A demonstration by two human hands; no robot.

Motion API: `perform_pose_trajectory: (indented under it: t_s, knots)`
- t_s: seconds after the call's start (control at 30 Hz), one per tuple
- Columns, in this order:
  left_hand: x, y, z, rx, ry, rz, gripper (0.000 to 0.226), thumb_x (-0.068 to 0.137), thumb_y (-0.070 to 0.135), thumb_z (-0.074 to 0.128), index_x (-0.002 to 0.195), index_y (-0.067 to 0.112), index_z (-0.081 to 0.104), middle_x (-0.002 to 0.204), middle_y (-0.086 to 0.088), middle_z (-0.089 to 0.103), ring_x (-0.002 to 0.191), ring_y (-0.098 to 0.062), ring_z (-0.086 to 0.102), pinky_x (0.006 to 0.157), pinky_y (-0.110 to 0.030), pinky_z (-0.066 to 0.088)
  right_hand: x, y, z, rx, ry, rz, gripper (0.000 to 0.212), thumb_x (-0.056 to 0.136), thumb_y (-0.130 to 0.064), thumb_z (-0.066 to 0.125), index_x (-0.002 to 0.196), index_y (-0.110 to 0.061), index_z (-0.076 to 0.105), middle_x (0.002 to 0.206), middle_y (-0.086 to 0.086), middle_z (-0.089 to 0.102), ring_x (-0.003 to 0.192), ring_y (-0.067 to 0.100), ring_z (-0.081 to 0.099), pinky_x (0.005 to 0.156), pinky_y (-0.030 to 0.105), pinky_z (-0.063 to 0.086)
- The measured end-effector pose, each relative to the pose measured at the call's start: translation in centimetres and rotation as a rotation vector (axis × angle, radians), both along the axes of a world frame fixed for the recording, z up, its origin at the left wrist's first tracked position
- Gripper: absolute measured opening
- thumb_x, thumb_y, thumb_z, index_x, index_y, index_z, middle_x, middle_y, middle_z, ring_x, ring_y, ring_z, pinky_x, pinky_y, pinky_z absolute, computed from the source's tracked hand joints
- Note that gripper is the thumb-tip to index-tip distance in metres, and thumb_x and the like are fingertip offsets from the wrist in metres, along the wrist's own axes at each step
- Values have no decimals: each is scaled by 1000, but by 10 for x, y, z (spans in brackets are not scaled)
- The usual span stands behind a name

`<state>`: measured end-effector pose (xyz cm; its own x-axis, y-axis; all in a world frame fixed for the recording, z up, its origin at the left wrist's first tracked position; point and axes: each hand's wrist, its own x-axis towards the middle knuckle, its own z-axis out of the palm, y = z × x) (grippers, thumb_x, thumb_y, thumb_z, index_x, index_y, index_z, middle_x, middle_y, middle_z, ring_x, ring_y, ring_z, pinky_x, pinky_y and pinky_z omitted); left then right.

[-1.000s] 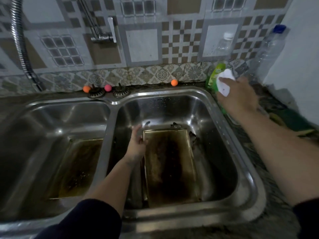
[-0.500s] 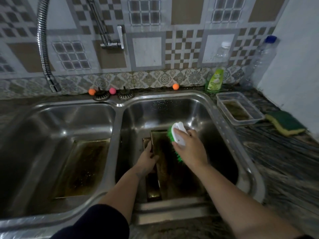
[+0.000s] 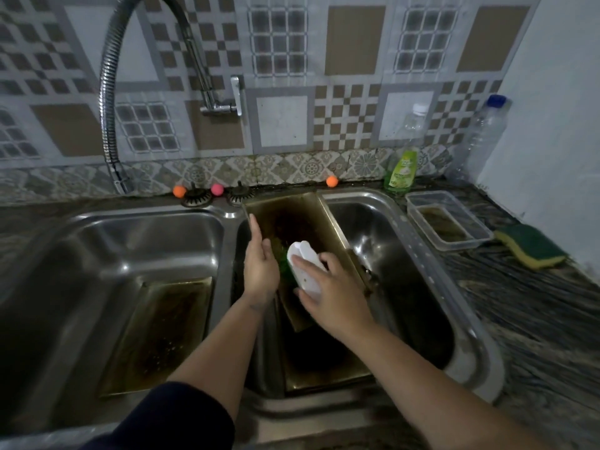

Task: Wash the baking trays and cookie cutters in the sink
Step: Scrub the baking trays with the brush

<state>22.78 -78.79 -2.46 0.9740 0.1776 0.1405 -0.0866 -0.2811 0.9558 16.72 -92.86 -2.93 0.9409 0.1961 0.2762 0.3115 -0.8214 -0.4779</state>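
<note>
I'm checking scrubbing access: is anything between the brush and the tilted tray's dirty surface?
Nothing visible. The right hand presses the brush straight onto the tray; the left hand only steadies its left edge.

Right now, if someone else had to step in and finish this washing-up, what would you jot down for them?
Left hand: steadies the left edge of a tilted baking tray propped up in the right basin.
Right hand: grips a white scrub brush, green bristles against that tray.
Another tray lies flat beneath it; a third tray sits in the left basin.
Done: none looks clean; all appear brown-stained.
Left: scrub and rinse all three. Dish soap stands behind the sink. No cookie cutters clearly visible.
</note>
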Motion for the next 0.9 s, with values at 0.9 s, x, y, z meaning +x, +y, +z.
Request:
perform_pose_trajectory:
  t_s: [0.9]
  knots:
    - [1, -9, 24, -33, -170, 35, 50, 104, 13, 28, 152, 26, 22, 140, 26, 29, 119, 25, 21, 88, 12, 18, 107, -4, 68, 98, -46, -186, 49, 94, -39, 50, 142, -38, 40, 135, 9, 38, 108, 30, 54, 85, 35, 48]
